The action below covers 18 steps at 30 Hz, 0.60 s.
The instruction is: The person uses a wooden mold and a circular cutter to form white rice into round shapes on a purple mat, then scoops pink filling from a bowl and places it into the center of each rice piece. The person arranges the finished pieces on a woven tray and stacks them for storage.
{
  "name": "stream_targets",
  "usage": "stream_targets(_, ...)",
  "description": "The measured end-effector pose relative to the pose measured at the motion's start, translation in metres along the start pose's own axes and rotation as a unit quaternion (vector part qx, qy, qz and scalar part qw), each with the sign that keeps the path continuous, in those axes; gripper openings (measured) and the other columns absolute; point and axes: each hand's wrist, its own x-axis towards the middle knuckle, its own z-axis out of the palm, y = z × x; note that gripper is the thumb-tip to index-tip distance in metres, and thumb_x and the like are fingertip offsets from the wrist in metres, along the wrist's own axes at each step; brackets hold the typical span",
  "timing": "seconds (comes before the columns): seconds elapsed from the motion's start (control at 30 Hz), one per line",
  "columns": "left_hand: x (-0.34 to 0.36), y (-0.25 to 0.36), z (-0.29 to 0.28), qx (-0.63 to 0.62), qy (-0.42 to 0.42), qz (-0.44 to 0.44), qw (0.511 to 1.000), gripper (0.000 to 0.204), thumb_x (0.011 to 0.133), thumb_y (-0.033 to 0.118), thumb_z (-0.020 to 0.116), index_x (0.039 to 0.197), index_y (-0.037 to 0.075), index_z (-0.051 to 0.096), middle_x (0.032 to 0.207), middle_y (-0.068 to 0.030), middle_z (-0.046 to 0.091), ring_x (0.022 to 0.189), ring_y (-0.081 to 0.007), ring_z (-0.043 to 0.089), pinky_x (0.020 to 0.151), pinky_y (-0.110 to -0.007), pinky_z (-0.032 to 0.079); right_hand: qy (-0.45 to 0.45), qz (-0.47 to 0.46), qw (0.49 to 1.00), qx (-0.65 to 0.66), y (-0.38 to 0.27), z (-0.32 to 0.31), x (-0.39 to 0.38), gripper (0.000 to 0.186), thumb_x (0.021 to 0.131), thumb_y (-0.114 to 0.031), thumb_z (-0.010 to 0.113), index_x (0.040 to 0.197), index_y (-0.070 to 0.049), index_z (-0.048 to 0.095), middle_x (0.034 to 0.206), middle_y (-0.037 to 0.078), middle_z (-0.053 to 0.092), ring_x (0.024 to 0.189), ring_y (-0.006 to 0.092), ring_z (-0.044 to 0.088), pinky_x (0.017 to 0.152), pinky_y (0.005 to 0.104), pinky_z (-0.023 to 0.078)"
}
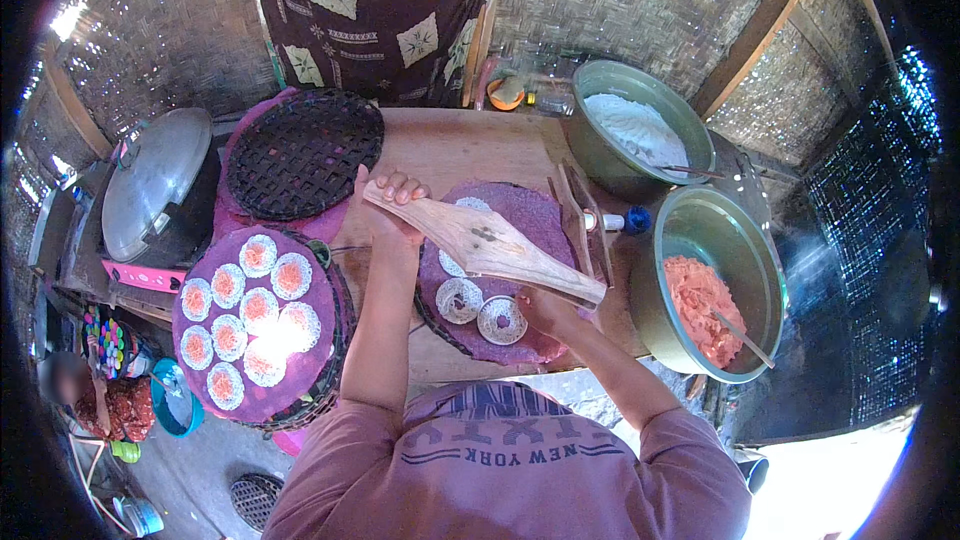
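Note:
My left hand (402, 190) grips the upper left end of a long pale wooden board (490, 237), wide in the middle and narrower at its ends. My right hand (545, 313) is curled below the board's right part; its fingertips are partly hidden. The board slants over a round tray lined with purple cloth (530, 202). Several white lacy rings lie on that cloth, including one ring (460, 300) and another ring (502, 320) beside my right hand. To the left, a second purple-covered tray (240, 325) carries several white rings with orange filling.
On the right stand one green basin (590, 80) with white dough or flour and another basin (770, 285) with orange paste and a spoon. A wooden frame (582, 225) lies before them. A lidded pot (158, 190) and a black woven tray (305, 153) are at left.

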Motion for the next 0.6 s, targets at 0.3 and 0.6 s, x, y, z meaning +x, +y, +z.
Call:
stream_targets(0.3, 0.012, 0.003, 0.003, -0.027, -0.019, -0.028, 0.999, 0.043, 0.095, 0.046, 0.043, 0.066, 0.015, 0.052, 0.055, 0.0019, 0.051, 0.053, -0.0153, 0.050, 0.065, -0.033, 0.043, -0.125, 0.106, 0.985, 0.048, 0.029, -0.027, 0.043, 0.034, 0.086, -0.026, 0.062, 0.114, -0.007, 0.067, 0.100, 0.015, 0.069, 0.091, 0.0313, 0.066, 0.083, 0.0335, 0.053)
stream_targets(0.6, 0.024, 0.001, 0.000, 0.036, 0.018, -0.018, 0.999, 0.049, 0.093, 0.055, 0.041, 0.067, 0.014, 0.052, 0.053, 0.0009, 0.049, 0.052, -0.0182, 0.050, 0.065, -0.036, 0.043, -0.182, 0.214, 0.807, 0.520, 0.022, -0.046, 0.069, 0.063, 0.090, -0.059, 0.045, 0.119, -0.006, 0.063, 0.094, 0.014, 0.070, 0.077, 0.0220, 0.068, 0.069, 0.0311, 0.057)
